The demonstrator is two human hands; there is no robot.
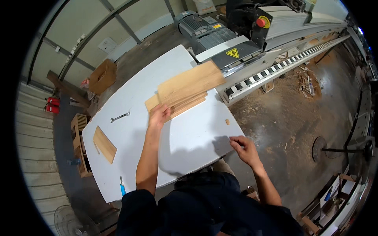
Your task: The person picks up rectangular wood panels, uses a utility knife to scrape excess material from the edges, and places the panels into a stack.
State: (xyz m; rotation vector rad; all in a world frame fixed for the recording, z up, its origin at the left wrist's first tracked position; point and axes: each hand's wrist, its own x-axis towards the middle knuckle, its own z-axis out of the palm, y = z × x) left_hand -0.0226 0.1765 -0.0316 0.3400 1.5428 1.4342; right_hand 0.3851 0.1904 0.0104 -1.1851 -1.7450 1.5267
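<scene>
Pale matt wooden boards (185, 89) lie on a smooth white table (189, 137) beside a metal wrench (120, 117).

1. Even, fairly bright indoor light falls from above on the white table (189, 141), which shows mild glare.
2. A soft grey shadow of the person pools on the tabletop near its front edge.
3. Fisheye distortion bends straight edges toward a black circular rim.
4. Focus is sharp centrally and softer at the margins.
</scene>
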